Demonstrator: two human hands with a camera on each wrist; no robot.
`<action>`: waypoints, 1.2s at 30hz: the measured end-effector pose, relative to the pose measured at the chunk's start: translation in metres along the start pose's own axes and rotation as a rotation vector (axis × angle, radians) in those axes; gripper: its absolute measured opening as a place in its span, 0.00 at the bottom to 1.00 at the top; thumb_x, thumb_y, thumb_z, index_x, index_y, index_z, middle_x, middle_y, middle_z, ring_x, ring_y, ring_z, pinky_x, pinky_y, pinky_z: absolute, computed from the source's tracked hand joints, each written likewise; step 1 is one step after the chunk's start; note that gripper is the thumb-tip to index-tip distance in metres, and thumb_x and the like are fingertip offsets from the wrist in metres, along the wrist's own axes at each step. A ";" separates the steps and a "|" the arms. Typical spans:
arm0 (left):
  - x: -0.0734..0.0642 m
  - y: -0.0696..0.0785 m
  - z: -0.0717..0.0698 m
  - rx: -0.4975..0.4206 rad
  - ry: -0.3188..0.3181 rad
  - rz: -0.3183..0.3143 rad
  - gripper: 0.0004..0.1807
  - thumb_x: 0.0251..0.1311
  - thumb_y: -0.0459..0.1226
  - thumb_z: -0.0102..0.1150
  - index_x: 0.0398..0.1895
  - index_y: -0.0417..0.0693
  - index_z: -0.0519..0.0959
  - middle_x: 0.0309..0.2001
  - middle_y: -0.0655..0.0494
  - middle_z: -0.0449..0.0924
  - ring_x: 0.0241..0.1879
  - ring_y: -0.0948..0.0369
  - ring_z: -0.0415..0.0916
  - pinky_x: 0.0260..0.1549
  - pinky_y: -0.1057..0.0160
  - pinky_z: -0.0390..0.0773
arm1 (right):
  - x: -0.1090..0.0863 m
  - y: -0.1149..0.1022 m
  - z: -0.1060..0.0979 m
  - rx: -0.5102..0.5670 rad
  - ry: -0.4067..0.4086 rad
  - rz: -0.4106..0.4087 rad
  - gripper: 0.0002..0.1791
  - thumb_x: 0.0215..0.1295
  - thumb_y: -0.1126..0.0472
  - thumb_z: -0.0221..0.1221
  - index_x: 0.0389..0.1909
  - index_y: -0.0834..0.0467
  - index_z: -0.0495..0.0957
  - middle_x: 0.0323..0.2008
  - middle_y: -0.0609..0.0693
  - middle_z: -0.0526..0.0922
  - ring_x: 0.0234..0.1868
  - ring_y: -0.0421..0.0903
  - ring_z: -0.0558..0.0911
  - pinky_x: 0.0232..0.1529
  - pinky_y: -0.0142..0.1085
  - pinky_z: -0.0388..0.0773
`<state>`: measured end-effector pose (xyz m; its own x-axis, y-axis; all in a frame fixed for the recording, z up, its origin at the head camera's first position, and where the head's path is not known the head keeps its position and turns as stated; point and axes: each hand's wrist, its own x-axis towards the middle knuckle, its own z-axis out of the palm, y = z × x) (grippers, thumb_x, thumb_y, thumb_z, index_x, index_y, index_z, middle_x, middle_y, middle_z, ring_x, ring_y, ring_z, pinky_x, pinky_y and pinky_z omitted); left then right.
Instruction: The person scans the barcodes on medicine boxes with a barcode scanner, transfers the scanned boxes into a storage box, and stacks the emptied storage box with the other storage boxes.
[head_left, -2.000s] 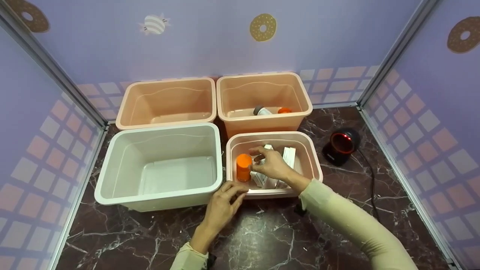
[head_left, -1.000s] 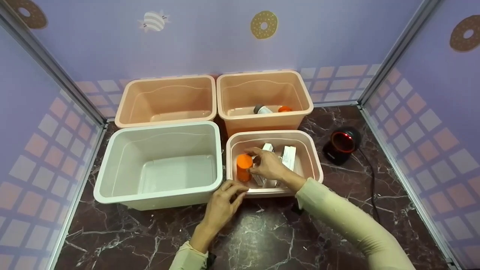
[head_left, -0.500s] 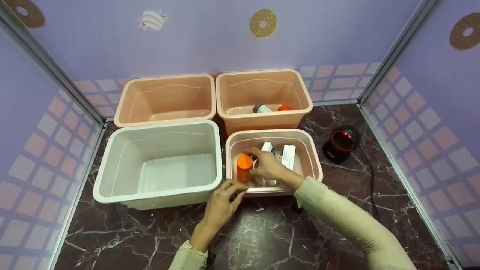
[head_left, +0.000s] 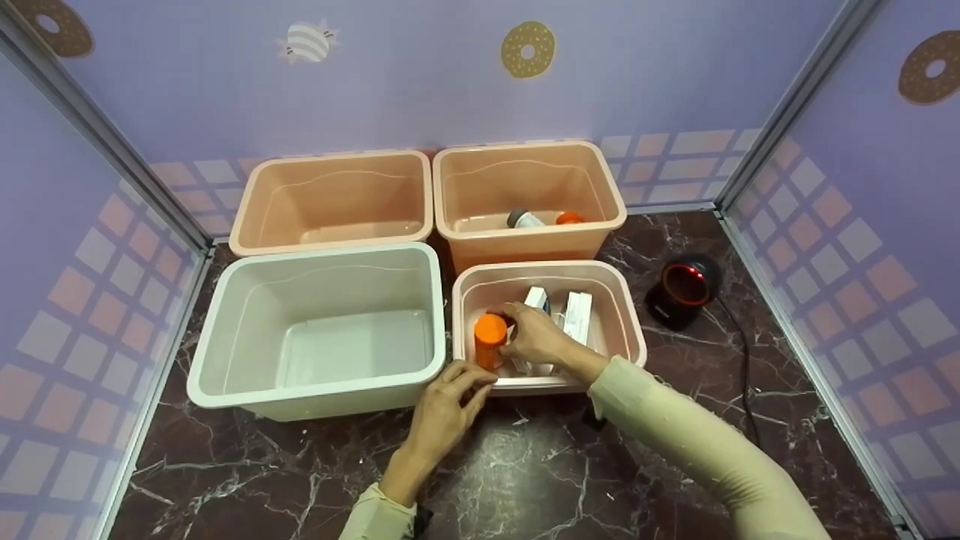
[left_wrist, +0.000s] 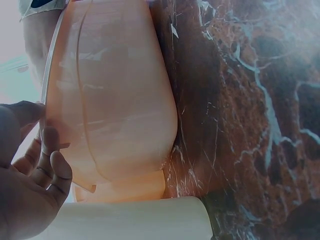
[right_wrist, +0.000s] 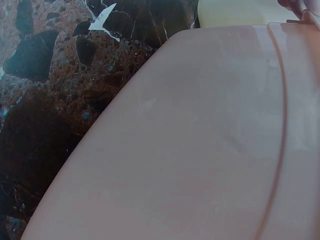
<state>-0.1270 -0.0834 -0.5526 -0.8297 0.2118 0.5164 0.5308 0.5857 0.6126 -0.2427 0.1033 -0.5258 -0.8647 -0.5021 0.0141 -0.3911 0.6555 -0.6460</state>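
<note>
In the head view, my right hand (head_left: 534,334) reaches down into the small pink bin (head_left: 634,330) and pinches an orange bottle (head_left: 490,330) with an orange cap, near the bin's left wall. Two small white boxes, one with some blue (head_left: 537,298) and one further right (head_left: 577,318), lie beside the hand, which partly covers the first. My left hand (head_left: 441,409) grips the bin's front left corner. The left wrist view shows that hand (left_wrist: 37,170) with thumb and fingers on either side of the rim. The bin's outer wall (right_wrist: 190,135) fills the right wrist view.
A larger white bin (head_left: 315,396) stands left. Behind are two orange bins, the left one (head_left: 330,247) and the right one (head_left: 525,234), which holds a grey-capped white bottle (head_left: 524,219) and an orange thing (head_left: 569,218). A black scanner (head_left: 682,291) glows red at right, its cable trailing forward.
My right fingers have closed in on the orange bottle from its right side. Its cap has shifted slightly towards me. My left hand stays at the rim.
</note>
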 end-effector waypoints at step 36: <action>0.000 0.001 -0.001 -0.005 -0.003 -0.001 0.07 0.60 0.36 0.68 0.42 0.54 0.86 0.42 0.62 0.82 0.43 0.63 0.83 0.46 0.67 0.84 | -0.005 0.002 -0.019 0.212 0.146 0.072 0.29 0.50 0.58 0.73 0.54 0.58 0.77 0.47 0.55 0.86 0.48 0.52 0.86 0.51 0.48 0.84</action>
<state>-0.1268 -0.0837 -0.5514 -0.8309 0.2129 0.5140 0.5303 0.5824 0.6161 -0.2446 0.1179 -0.5128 -0.9302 -0.3616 0.0629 -0.2659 0.5458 -0.7946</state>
